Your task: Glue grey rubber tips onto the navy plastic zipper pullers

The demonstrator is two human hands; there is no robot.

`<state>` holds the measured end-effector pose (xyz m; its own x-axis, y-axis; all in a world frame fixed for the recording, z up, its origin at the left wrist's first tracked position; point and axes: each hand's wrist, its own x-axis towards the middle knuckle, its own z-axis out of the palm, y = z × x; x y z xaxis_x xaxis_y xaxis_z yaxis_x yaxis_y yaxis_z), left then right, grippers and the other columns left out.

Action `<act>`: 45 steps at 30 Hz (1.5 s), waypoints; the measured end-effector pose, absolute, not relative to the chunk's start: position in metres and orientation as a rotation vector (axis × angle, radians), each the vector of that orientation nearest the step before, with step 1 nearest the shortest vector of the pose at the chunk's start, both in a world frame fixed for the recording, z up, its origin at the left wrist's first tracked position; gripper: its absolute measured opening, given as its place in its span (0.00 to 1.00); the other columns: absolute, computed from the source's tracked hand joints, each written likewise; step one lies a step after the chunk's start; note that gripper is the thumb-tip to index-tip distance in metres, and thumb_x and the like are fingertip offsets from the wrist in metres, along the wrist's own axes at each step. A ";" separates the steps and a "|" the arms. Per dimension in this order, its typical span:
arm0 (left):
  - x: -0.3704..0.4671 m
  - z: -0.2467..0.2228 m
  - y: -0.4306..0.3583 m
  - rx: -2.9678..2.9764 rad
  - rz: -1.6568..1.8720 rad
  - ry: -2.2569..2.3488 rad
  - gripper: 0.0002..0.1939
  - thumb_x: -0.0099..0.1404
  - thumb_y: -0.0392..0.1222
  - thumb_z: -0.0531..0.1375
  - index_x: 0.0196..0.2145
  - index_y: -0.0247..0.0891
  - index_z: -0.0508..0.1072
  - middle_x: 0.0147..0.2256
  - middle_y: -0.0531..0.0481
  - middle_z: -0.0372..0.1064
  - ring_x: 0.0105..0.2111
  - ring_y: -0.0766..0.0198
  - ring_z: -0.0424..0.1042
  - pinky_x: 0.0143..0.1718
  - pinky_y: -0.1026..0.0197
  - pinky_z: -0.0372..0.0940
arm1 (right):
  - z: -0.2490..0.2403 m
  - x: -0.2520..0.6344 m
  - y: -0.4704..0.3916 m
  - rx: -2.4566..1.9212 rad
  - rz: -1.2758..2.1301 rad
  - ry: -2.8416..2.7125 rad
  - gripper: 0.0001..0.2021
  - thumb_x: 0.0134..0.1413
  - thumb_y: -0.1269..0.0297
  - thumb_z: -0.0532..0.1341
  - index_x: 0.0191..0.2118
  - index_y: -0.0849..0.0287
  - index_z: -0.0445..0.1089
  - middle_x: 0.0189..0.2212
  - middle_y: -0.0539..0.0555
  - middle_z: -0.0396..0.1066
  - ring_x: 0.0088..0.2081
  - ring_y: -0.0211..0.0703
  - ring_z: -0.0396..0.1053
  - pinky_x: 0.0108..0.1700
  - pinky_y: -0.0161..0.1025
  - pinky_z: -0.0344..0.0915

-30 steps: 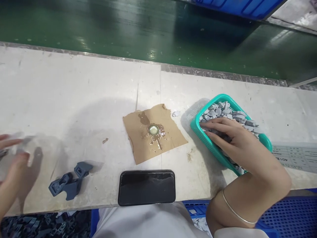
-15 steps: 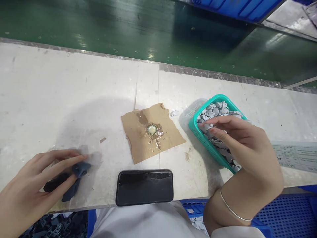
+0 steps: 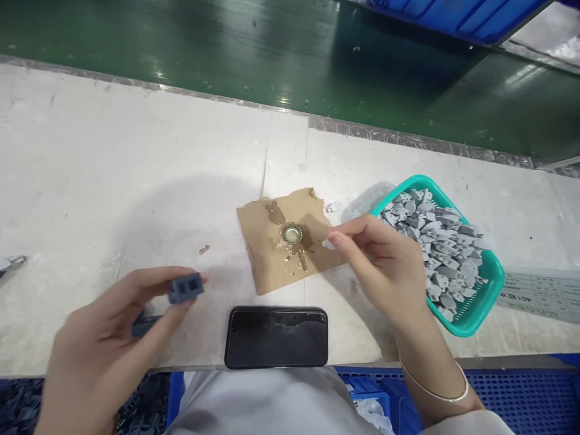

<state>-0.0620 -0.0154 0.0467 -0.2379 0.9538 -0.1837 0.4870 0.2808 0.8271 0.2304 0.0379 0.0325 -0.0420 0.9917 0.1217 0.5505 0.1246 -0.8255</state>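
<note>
Between the thumb and fingers of my left hand (image 3: 113, 329) is a dark blue-grey plastic part (image 3: 185, 287) with square holes on its facing end. Another dark part (image 3: 144, 326) shows partly inside the same palm. My right hand (image 3: 383, 260) pinches a small whitish piece (image 3: 328, 244) at the right edge of a brown cardboard scrap (image 3: 272, 275). A bottle cap (image 3: 292, 234) lies on the cardboard with its hollow side up, and wet splashes surround it. Behind my right hand stands a green plastic basket (image 3: 492, 290) full of small grey-white parts (image 3: 446, 241).
A black phone (image 3: 277, 337) lies near the table's front edge. Blue crates with parts (image 3: 145, 402) sit below that edge. A green belt surface (image 3: 203, 54) runs along the back. A printed sheet (image 3: 539, 293) lies right of the basket.
My right hand has moved left from the basket to the cardboard, carrying a small whitish piece. My left hand has lifted and turned a dark part, moving right and slightly up.
</note>
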 end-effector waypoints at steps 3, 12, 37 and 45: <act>-0.033 0.049 -0.012 1.084 0.907 1.655 0.03 0.63 0.44 0.69 0.36 0.47 0.82 0.30 0.55 0.81 0.31 0.61 0.79 0.38 0.63 0.75 | 0.026 0.221 0.045 -1.493 0.783 -1.836 0.08 0.67 0.64 0.64 0.34 0.56 0.74 0.22 0.46 0.69 0.23 0.34 0.62 0.25 0.33 0.57; -0.012 0.011 -0.002 0.983 0.923 1.258 0.07 0.66 0.40 0.68 0.43 0.44 0.83 0.35 0.51 0.80 0.32 0.66 0.77 0.36 0.67 0.74 | 0.003 0.208 0.062 -1.428 0.745 -1.860 0.09 0.68 0.63 0.62 0.33 0.56 0.69 0.23 0.45 0.69 0.23 0.34 0.63 0.27 0.33 0.58; -0.005 0.002 0.000 0.922 0.851 1.062 0.09 0.75 0.45 0.60 0.46 0.43 0.79 0.36 0.51 0.77 0.34 0.65 0.72 0.37 0.64 0.70 | 0.000 0.210 0.061 -1.378 1.036 -1.490 0.14 0.67 0.54 0.65 0.32 0.56 0.72 0.22 0.46 0.67 0.24 0.36 0.61 0.27 0.35 0.58; -0.007 -0.004 -0.002 1.117 0.730 1.085 0.14 0.80 0.50 0.51 0.52 0.47 0.73 0.36 0.53 0.70 0.36 0.64 0.66 0.40 0.62 0.63 | 0.011 0.193 0.046 -1.228 1.216 -1.438 0.11 0.68 0.55 0.65 0.35 0.54 0.75 0.22 0.46 0.68 0.23 0.36 0.62 0.25 0.35 0.61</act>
